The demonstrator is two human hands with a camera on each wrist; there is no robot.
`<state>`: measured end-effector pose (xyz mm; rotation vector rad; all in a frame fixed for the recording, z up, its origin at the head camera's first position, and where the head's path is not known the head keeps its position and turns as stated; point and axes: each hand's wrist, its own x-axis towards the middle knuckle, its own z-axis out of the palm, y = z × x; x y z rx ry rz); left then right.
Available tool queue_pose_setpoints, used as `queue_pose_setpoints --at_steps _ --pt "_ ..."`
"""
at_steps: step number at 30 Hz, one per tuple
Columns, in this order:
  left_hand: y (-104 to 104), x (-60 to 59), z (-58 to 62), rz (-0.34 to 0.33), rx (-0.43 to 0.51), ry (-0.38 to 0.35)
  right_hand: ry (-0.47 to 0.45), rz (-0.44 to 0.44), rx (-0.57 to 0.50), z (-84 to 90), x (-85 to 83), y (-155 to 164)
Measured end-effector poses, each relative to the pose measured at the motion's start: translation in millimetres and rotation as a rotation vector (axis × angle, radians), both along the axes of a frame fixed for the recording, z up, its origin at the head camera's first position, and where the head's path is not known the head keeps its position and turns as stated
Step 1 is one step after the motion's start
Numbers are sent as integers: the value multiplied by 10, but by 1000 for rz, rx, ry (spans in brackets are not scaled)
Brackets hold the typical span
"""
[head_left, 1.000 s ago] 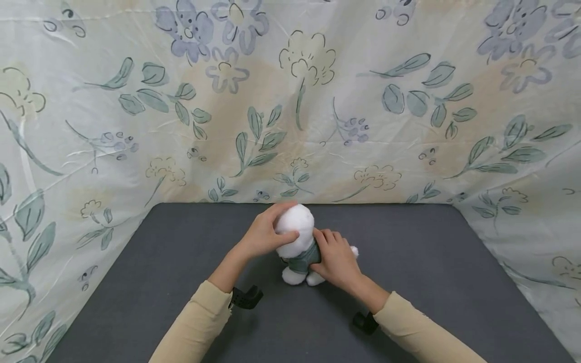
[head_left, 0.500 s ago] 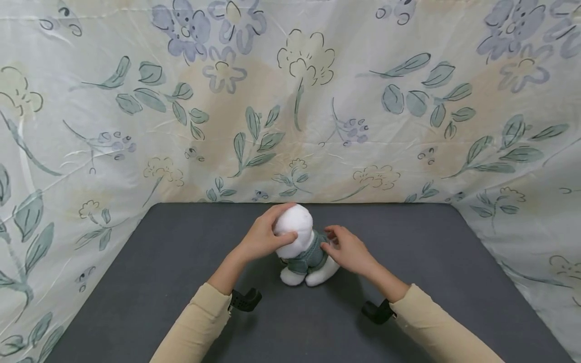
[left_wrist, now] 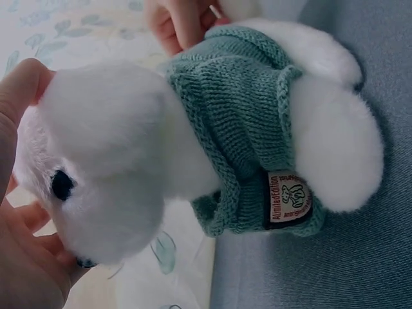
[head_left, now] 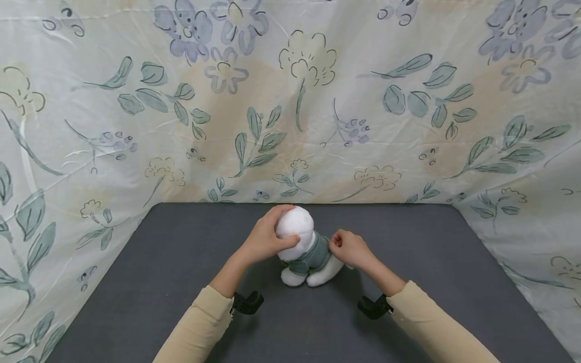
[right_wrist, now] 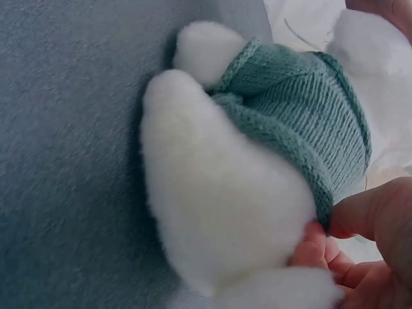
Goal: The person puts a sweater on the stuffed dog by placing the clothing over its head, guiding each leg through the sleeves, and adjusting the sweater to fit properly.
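Observation:
A white plush dog [head_left: 324, 273] in a green knitted sweater [head_left: 314, 255] sits on the dark table, its head toward the left. My left hand [head_left: 264, 237] grips the head from the left, fingers over the top and thumb across the near side. Up close in the left wrist view, a dark eye and a woven label [left_wrist: 290, 198] on the sweater show. At the rear of the body, my right hand [head_left: 355, 248] pinches the sweater's rolled hem [right_wrist: 324, 212] between thumb and fingers. A white tail [right_wrist: 280, 290] lies just below those fingers in the right wrist view.
The grey tabletop [head_left: 204, 222] extends around the toy on all sides. Behind it hangs a floral cloth [head_left: 290, 101], which also runs along both sides. A black wrist-camera mount [head_left: 247, 302] hangs below each forearm.
My right hand has left the dog's side, moved right toward its rear, and closed on the sweater hem. More of the sweater and leg shows. My left hand stays on the head.

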<state>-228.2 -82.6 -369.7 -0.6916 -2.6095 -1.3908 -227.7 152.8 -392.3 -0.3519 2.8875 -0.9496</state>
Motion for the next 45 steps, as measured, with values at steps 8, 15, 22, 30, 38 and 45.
queue_pose_setpoints --at_steps 8,15,22,30,38,45 --pt "-41 23 -21 17 -14 -11 -48 -2 4 -103 27 153" --pt "-63 35 -33 19 -14 -6 -130 4 -60 -113 -26 177" --pt "-69 57 -36 12 -18 1 -158 2 -30 -73 -164 107" --pt "-28 85 -63 4 -43 23 -167 79 23 -44 -286 25" --pt "-37 105 -56 -2 -56 46 -272 47 61 -47 -320 45" --pt "-66 103 -66 0 -39 37 -212 22 52 -82 -309 32"
